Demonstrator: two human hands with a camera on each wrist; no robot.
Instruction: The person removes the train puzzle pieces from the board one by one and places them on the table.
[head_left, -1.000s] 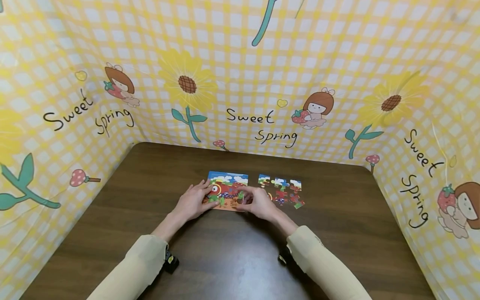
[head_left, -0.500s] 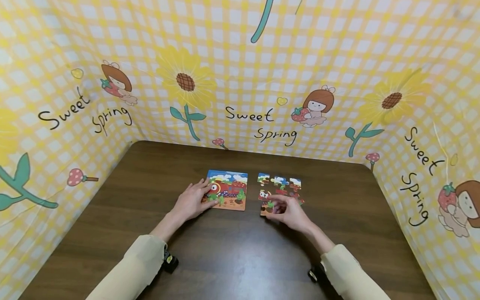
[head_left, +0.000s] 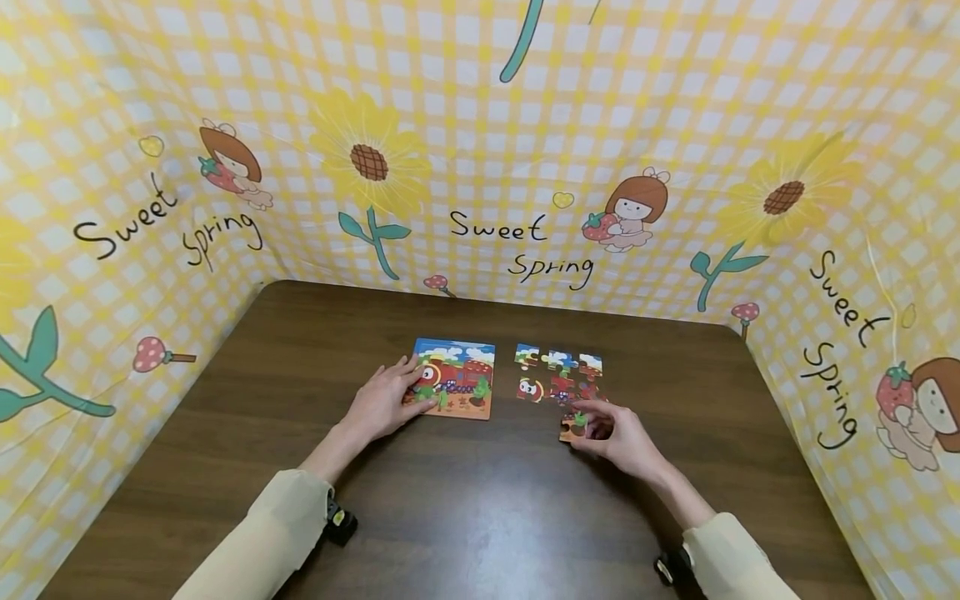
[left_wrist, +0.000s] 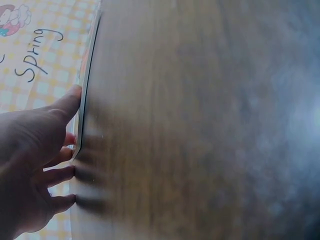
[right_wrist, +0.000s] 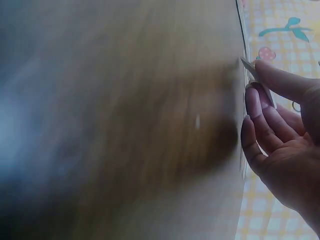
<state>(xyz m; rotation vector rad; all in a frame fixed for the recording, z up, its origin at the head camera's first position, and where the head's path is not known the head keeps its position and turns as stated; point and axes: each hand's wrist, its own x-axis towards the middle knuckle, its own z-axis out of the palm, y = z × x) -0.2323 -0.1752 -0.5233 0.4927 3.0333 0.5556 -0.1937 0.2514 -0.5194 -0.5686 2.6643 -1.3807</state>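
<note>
In the head view, a square picture board (head_left: 463, 375) with a red cartoon train lies on the table. My left hand (head_left: 384, 402) rests over its left side, fingers spread, the thumb at the lower left. The left wrist view shows the board's thin edge (left_wrist: 85, 100) beside the thumb. My right hand (head_left: 618, 433) pinches a jigsaw piece (head_left: 573, 427) with a green plant and brown ground between thumb and fingers. Seen edge-on in the right wrist view, the jigsaw piece (right_wrist: 270, 95) is tilted. A piece with a white eye (head_left: 529, 389) lies behind and left of this hand.
Other loose pieces lie in rough rows right of the board, among them a sky piece (head_left: 559, 361) and a red train piece (head_left: 562, 389). The dark wooden table (head_left: 450, 508) is walled by a yellow checked cloth (head_left: 495, 150).
My right hand has moved from the board's right side to the right, carrying the jigsaw piece to the front of the loose pieces. My left hand stays on the board.
</note>
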